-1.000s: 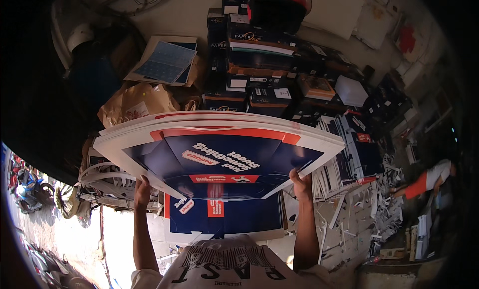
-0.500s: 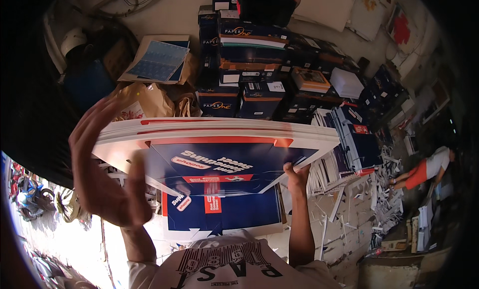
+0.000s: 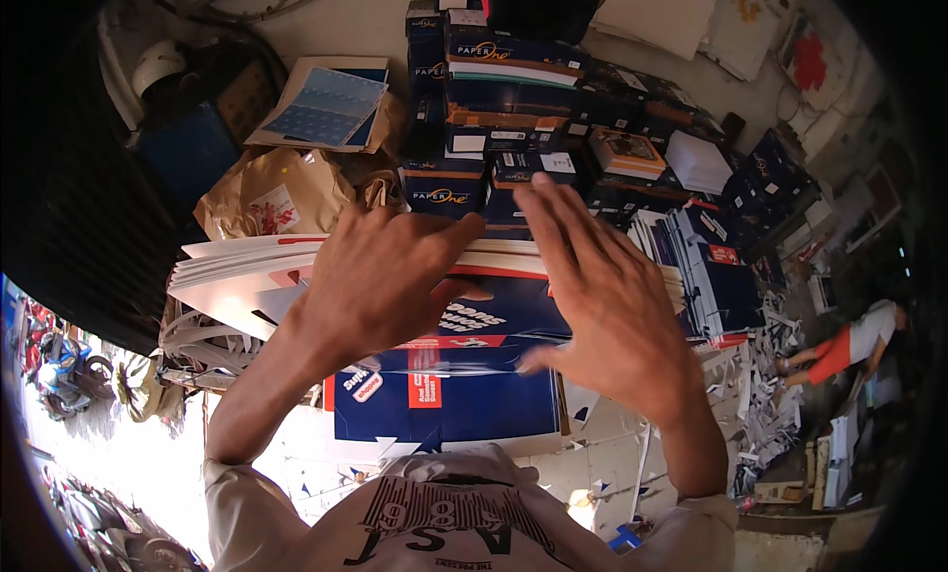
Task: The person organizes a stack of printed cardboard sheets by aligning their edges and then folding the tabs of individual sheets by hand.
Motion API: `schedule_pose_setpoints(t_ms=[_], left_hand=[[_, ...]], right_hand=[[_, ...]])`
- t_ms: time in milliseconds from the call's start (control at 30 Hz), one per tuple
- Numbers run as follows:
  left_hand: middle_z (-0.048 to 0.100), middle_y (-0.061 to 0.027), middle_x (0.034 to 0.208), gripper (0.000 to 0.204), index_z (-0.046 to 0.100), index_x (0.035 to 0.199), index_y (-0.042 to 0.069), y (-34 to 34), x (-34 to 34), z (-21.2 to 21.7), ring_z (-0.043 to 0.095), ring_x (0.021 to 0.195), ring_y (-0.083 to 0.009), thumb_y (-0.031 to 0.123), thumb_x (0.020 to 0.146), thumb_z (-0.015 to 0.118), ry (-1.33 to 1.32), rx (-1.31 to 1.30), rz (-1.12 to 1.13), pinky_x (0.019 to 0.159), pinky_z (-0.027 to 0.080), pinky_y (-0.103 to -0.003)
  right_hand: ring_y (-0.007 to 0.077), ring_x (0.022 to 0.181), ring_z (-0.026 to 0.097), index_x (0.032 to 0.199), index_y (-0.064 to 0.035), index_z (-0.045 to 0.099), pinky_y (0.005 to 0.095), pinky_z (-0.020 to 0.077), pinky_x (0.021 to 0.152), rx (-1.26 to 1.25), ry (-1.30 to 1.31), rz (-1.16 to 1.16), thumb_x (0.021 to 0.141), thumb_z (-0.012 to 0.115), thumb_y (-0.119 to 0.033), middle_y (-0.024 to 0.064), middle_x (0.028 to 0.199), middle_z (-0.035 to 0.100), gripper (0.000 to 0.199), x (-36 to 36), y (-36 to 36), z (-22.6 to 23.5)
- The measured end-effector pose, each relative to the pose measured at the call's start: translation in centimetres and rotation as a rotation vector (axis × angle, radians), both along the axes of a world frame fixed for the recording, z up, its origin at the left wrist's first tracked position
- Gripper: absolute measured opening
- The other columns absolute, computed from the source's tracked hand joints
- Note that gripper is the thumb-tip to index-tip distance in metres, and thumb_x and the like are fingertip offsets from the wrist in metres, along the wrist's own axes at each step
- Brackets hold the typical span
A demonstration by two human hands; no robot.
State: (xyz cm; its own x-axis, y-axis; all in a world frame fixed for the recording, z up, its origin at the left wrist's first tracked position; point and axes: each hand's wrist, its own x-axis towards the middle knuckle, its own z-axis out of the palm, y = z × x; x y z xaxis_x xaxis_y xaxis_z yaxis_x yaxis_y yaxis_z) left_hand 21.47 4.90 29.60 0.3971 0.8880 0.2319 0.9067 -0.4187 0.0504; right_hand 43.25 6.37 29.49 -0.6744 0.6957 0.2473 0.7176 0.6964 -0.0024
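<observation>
A thick stack of large printed sheets (image 3: 513, 301), navy with red bands and white edges, stands tilted in front of me. My left hand (image 3: 370, 281) lies over its upper edge, fingers bent and thumb apart from them. To its right, my right hand (image 3: 612, 305) is spread over the stack, fingers stretched out and thumb low near the front face. Neither hand visibly wraps round the sheets. Below and nearer to me lies another navy printed sheet or pile (image 3: 494, 409). What supports the tilted stack is hidden.
Navy cartons (image 3: 513, 108) are piled behind, topped by a dark red-rimmed helmet (image 3: 543, 9). A brown paper bag (image 3: 276, 192) stands left of them. At right are stacked printed sheets (image 3: 726, 276), paper scraps (image 3: 760, 394) and a bending person (image 3: 854, 345). Motorbikes (image 3: 69, 375) stand far left.
My left hand has swung from the stack's left side onto its upper edge. My right hand has left the lower right edge and risen over the stack, which sits slightly lower.
</observation>
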Motion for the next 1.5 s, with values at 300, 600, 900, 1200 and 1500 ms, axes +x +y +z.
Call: schedule_pose_setpoints(t_ms=[300,600,900,1200,1500], left_hand=[[0.070,-0.0114,0.090,0.047,0.062,0.108,0.008,0.1,1.0,-1.2,0.068,0.078,-0.0309,0.030,0.073,0.082,-0.114,0.249,-0.116,0.070,0.051,-0.041],[0.069,-0.0131,0.082,0.023,0.066,0.093,0.000,0.8,0.7,-1.3,0.069,0.076,-0.0317,0.013,0.077,0.076,-0.457,0.031,-0.317,0.066,0.053,-0.038],[0.067,-0.0157,0.077,0.018,0.068,0.091,-0.001,2.6,0.9,-1.5,0.068,0.070,-0.0286,0.017,0.088,0.069,-0.503,0.030,-0.161,0.065,0.051,-0.037],[0.070,-0.0127,0.090,0.014,0.068,0.093,0.001,2.7,2.5,0.5,0.068,0.077,-0.0215,0.015,0.089,0.068,-0.417,-0.107,0.001,0.071,0.053,-0.037],[0.058,-0.0144,0.116,0.060,0.055,0.123,0.002,-1.7,5.2,-1.6,0.058,0.106,-0.0320,0.016,0.071,0.080,-0.149,0.266,-0.228,0.090,0.050,-0.044]], right_hand=[[0.0315,0.087,0.063,0.101,0.0008,0.057,0.0428,0.0484,0.073,-0.056,0.227,0.048,0.084,0.072,-0.024,0.0138,0.092,0.061,0.034,2.5,0.8,-0.2],[0.0200,0.060,0.063,0.084,0.0012,0.072,0.0305,0.0448,0.058,-0.572,0.338,0.399,0.077,0.082,-0.033,0.0126,0.076,0.069,0.036,3.4,6.5,1.2],[0.0167,0.089,0.068,0.103,-0.0009,0.071,0.0292,0.0499,0.078,-0.340,0.414,0.192,0.071,0.084,-0.038,0.0083,0.087,0.072,0.050,4.7,6.1,1.2],[0.0079,0.075,0.059,0.103,0.0001,0.065,0.0215,0.0426,0.066,-0.744,1.171,-0.247,0.082,0.078,-0.045,0.0033,0.083,0.066,0.051,7.6,2.9,-10.1],[0.0062,0.075,0.052,0.097,0.0015,0.065,0.0212,0.0393,0.068,-0.290,1.569,-0.034,0.092,0.069,-0.030,0.0020,0.081,0.060,0.032,5.0,1.7,-13.2]])
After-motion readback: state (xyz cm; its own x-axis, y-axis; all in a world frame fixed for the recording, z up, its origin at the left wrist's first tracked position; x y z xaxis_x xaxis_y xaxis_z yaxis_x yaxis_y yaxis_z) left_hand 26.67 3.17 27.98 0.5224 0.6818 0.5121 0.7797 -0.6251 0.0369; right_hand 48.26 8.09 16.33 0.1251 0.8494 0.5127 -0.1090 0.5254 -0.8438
